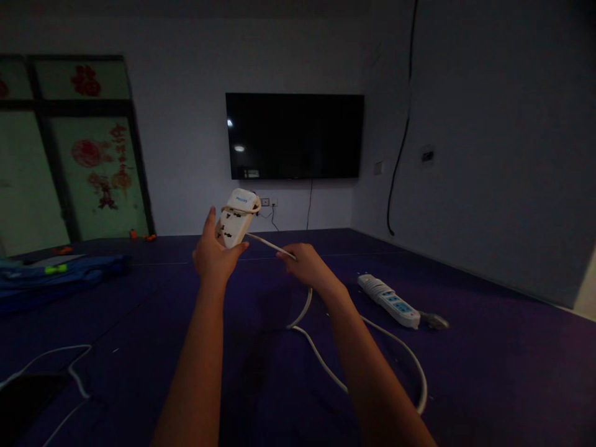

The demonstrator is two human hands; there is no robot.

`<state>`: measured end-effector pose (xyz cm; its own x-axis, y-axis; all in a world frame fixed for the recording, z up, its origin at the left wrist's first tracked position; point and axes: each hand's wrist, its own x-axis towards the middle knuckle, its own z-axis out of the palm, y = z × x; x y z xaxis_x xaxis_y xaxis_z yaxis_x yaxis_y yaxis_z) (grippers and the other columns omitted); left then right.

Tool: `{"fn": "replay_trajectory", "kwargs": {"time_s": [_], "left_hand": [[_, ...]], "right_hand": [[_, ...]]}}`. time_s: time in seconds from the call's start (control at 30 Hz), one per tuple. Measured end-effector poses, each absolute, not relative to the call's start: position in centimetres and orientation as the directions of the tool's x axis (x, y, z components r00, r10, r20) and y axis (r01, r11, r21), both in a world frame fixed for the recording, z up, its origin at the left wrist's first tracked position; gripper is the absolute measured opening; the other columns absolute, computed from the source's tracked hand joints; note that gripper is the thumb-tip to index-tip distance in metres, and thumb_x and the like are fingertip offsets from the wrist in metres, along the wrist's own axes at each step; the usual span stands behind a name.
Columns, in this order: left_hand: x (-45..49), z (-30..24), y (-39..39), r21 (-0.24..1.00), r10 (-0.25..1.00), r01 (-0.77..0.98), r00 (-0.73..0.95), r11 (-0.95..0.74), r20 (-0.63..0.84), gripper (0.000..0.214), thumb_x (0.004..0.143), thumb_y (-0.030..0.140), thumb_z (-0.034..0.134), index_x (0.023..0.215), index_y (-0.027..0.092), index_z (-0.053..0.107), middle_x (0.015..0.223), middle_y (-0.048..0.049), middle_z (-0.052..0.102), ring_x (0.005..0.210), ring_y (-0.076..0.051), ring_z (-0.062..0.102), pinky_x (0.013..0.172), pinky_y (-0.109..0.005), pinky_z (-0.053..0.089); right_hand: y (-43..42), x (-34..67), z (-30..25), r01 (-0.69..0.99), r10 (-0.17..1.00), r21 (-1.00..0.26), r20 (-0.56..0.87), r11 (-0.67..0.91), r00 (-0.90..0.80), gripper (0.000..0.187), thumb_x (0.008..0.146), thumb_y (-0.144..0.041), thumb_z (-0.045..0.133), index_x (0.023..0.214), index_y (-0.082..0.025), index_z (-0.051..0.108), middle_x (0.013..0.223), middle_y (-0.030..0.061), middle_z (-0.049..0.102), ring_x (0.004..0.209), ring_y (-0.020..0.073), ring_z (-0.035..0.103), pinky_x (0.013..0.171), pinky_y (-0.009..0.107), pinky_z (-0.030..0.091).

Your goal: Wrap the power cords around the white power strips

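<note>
My left hand (215, 253) holds a white power strip (236, 216) upright in front of me, thumb and fingers wrapped round its lower end. A loop of its white cable (326, 363) crosses the top of the strip. My right hand (305, 264) is closed on the same cable just right of the strip, pulling it taut between the hands. From there the cable drops and curls across the purple floor mat (488, 366) below my right forearm.
A second white power strip (390, 300) with blue sockets lies on the mat to the right. Another white cord (69, 366) lies at the lower left, beside a dark object. A blue bundle (56, 276) sits at far left. A wall-mounted television (294, 136) hangs ahead.
</note>
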<state>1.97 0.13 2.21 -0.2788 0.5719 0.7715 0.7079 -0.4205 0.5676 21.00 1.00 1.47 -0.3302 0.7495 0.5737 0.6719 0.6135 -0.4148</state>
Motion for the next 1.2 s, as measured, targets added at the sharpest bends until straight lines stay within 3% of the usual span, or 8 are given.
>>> {"fn": "replay_trajectory", "kwargs": {"time_s": [0.13,0.33,0.57,0.67,0.9,1.2], "left_hand": [[2.2,2.1,0.1,0.568,0.58,0.759,-0.318,-0.319,0.75,0.098,0.065,0.032,0.074,0.145,0.026,0.018,0.133,-0.0146,0.051,0.12,-0.034,0.049,0.096,-0.056,0.04],[3.3,1.8,0.3,0.483,0.612,0.859,-0.292,-0.17,0.735,0.093,0.066,0.031,0.073,0.145,0.026,0.023,0.122,-0.0167,0.059,0.109,-0.036,0.056,0.085,-0.053,0.044],[4.9,0.7,0.5,0.247,0.649,0.966,-0.142,-0.073,0.748,0.082,0.072,0.025,0.063,0.145,0.024,0.025,0.114,-0.0174,0.06,0.105,-0.036,0.055,0.084,-0.05,0.041],[5.1,0.7,0.8,0.133,0.694,0.988,-0.04,-0.081,0.718,0.083,0.071,0.02,0.062,0.144,0.029,0.025,0.117,-0.0126,0.059,0.105,-0.033,0.054,0.086,-0.046,0.04],[5.6,1.8,-0.5,-0.11,0.782,0.971,0.238,-0.214,0.576,0.082,0.068,0.009,0.06,0.142,0.03,0.031,0.118,-0.0096,0.06,0.107,-0.032,0.053,0.088,-0.045,0.038],[6.7,3.4,-4.2,-0.211,0.771,0.943,0.332,-0.258,0.543,0.068,0.073,0.006,0.053,0.135,0.032,0.044,0.113,-0.0093,0.064,0.1,-0.033,0.056,0.084,-0.045,0.038]], "right_hand": [[0.8,21.1,1.7,0.701,0.72,-0.356,0.614,0.618,-0.323,0.03,0.088,-0.023,0.049,0.059,-0.016,0.056,0.053,0.001,0.056,0.052,0.0118,0.05,0.055,0.022,0.03],[-0.8,21.2,2.7,0.785,0.674,-0.213,0.668,0.581,-0.317,0.027,0.087,-0.022,0.051,0.063,-0.015,0.061,0.06,0.0046,0.06,0.055,0.0128,0.048,0.054,0.024,0.028],[-1.8,21.4,3.3,0.879,0.651,-0.097,0.71,0.468,-0.269,0.025,0.087,-0.025,0.05,0.073,-0.017,0.068,0.071,0.0091,0.067,0.063,0.0164,0.055,0.055,0.027,0.028],[-1.6,22.1,3.3,0.901,0.634,-0.069,0.733,0.429,-0.246,0.022,0.085,-0.025,0.051,0.075,-0.018,0.07,0.073,0.0087,0.068,0.064,0.0171,0.056,0.054,0.027,0.027],[-1.2,24.2,3.4,0.862,0.57,-0.099,0.786,0.497,-0.238,0.016,0.079,-0.024,0.057,0.079,-0.021,0.073,0.076,0.0057,0.071,0.069,0.0178,0.059,0.058,0.027,0.03],[-1.3,24.9,3.6,0.671,0.533,-0.248,0.807,0.699,-0.256,0.009,0.072,-0.017,0.064,0.072,-0.02,0.073,0.072,0.0036,0.071,0.067,0.0161,0.063,0.062,0.026,0.041]]}}
